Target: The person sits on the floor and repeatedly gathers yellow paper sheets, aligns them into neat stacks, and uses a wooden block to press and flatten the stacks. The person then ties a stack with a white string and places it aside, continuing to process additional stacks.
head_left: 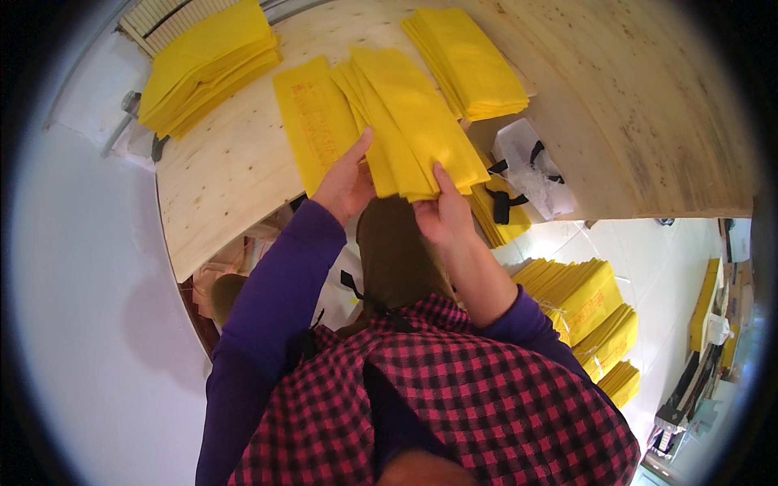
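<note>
Right hand is pinching the near edge of the fanned yellow stack, thumb on top. Left hand is bracketing its left side, thumb raised; can't tell if it's gripping. Stack is extending past the near edge of the plywood tabletop, partly overlapping a red-printed yellow sheet. Yellow piles are sitting left and right; tied yellow bundles are standing on the floor.

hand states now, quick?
Left hand: at the left edge of the fanned yellow stack; fingers partly hidden, grip can't be told.
Right hand: closed on the stack's near edge, thumb on top.
</note>
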Demonstrator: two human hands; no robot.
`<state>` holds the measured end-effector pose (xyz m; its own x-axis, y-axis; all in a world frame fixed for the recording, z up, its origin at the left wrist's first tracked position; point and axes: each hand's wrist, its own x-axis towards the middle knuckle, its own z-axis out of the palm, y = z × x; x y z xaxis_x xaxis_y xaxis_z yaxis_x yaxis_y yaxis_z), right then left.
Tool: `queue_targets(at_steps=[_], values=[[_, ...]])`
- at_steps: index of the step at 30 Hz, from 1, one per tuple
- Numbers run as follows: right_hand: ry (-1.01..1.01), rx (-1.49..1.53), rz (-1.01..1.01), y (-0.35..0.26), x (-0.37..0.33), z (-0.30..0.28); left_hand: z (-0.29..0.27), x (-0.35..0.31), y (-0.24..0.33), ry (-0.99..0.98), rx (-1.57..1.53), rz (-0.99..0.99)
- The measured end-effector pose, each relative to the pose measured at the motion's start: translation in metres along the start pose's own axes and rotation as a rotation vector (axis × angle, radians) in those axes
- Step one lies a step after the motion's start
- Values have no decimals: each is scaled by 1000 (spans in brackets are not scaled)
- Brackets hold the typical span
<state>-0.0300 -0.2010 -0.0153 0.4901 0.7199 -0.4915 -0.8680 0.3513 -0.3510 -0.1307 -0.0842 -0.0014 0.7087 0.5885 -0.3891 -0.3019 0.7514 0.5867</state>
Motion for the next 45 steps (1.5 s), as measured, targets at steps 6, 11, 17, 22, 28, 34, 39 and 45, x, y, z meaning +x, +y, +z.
queue_targets(at_steps=[6,11,17,22,28,34,39,45], values=[[-59,-135,-30,12,-50,-16,-5,24,3,-121,-81,-146],[-162,-264,1,5,-63,-38,-12,24,-10,-63,61,-144],[-617,-294,226,-27,-86,-87,-2,-4,-7,-112,66,-90],[-511,-318,216,-63,-89,-112,14,-40,1,-225,106,-17],[-466,-316,244,-99,-58,-78,38,-76,3,-360,115,-34],[-634,-273,243,-104,-56,-4,48,-110,8,-384,210,50],[-622,-330,212,-84,-62,36,27,-130,17,-310,266,100],[-735,-612,160,-27,-60,83,-7,-161,38,-191,257,287]])
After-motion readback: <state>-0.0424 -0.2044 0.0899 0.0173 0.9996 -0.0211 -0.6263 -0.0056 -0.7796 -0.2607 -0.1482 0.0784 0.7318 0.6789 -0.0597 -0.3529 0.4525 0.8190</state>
